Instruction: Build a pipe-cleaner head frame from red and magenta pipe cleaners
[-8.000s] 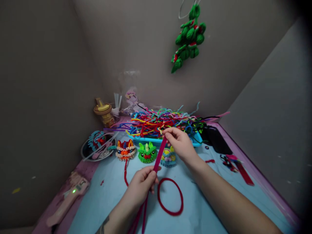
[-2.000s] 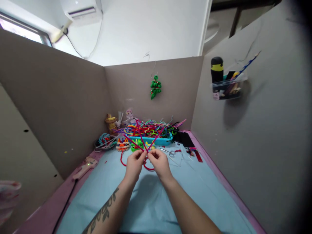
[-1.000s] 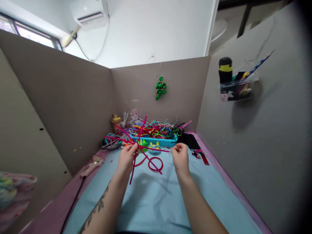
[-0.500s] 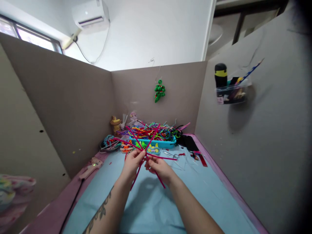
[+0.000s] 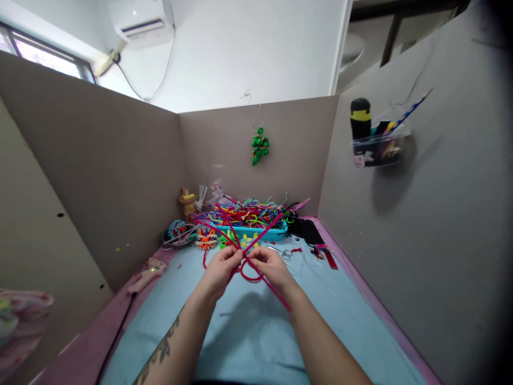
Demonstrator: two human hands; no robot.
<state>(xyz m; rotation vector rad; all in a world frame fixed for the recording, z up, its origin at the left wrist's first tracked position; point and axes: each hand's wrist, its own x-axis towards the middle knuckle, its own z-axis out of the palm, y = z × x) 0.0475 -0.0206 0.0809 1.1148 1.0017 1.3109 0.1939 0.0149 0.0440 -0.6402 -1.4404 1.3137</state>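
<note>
Several magenta pipe cleaners [image 5: 264, 231] cross at one point and spread out like a star above the table. My left hand [image 5: 221, 269] pinches them at the crossing between thumb and fingers. Close beside it, my right hand [image 5: 273, 267] has its fingertips closed on a strand just right of the crossing. One strand runs down past my right wrist; another is partly hidden by my left hand. A red loop [image 5: 251, 279] shows below and between the hands; whether it rests on the table I cannot tell.
Behind the hands stands a blue tray [image 5: 270, 234] heaped with coloured pipe cleaners. Orange [image 5: 206, 239], green and yellow figures sit before it. Scissors [image 5: 286, 254] lie right, a pink glue gun [image 5: 146, 275] with a cable left. Grey panels enclose the table.
My right hand has come up slightly at the crossing, and the strand that stuck out rightward no longer does. The star has turned a little, and the red loop shows more clearly.
</note>
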